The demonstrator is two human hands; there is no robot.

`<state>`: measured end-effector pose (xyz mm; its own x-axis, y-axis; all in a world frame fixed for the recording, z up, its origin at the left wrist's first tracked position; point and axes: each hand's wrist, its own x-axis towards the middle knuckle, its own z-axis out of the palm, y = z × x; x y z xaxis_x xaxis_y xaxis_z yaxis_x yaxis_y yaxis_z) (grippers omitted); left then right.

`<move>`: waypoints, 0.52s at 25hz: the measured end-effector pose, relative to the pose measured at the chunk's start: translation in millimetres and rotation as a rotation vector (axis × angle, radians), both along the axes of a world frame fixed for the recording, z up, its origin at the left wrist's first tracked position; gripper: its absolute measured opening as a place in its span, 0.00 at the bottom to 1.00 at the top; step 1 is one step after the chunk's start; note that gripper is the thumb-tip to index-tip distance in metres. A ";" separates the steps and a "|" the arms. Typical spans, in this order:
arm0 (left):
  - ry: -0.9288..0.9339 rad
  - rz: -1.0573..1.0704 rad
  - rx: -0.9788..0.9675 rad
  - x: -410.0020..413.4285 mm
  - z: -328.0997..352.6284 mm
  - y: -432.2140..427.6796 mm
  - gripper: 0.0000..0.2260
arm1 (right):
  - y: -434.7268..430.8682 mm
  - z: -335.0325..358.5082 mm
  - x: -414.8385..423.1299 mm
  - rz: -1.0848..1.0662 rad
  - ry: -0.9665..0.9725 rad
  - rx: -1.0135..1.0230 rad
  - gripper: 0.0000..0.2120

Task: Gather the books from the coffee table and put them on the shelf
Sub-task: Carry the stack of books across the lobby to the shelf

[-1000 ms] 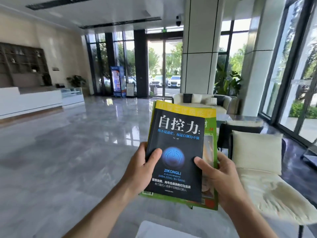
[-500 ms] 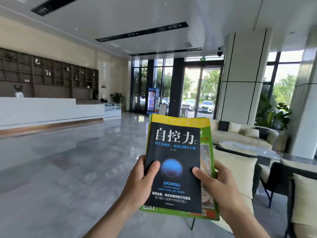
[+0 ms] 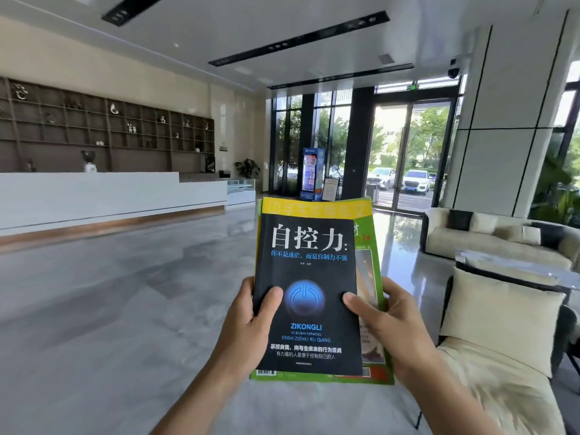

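At the lower edges of the stack, my two thumbs press flat on the glossy black cover: my left hand (image 3: pixel 248 328) wraps the spine side, my right hand (image 3: pixel 392 328) the open side, both clamped around the books (image 3: pixel 309 309) with the other fingers hidden behind. I hold the pile upright in front of my chest, clear of any surface. The top volume is a thin black paperback with a blue glowing emblem; behind it sit wider, floppier green and yellow softcovers, their corners fanned out to the right. I judge the gathering done and the carrying under way. The shelf (image 3: pixel 106 130), a dark wooden grid of open cubbies behind the white counter (image 3: pixel 94 196), stands well apart across polished grey stone floor (image 3: pixel 110 309), so the walk and the placing remain. A cream cushioned chair (image 3: pixel 502 356) lies just to my right.
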<state>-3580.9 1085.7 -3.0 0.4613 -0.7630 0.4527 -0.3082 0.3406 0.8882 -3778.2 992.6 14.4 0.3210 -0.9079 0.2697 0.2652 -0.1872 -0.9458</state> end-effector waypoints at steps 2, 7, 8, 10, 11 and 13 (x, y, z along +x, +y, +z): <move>-0.005 0.015 0.015 32.9 -6.4 -18.7 0.05 | -22.1 -7.0 34.4 0.016 0.002 -0.001 0.14; 0.015 0.055 0.044 119.8 -22.5 -105.6 0.05 | -114.0 -27.5 128.3 0.025 -0.006 0.023 0.15; 0.024 0.068 0.049 137.0 -23.7 -125.6 0.04 | -135.6 -28.7 146.6 0.030 -0.005 0.017 0.15; 0.027 0.089 0.050 179.4 -22.2 -175.6 0.04 | -188.3 -28.6 190.2 0.054 -0.019 0.022 0.15; 0.021 0.093 0.044 202.1 -17.2 -204.0 0.04 | -217.3 -25.1 213.3 0.058 -0.030 0.024 0.14; 0.035 0.106 0.038 244.1 -8.8 -256.9 0.04 | -270.1 -17.1 256.8 0.068 -0.029 0.023 0.15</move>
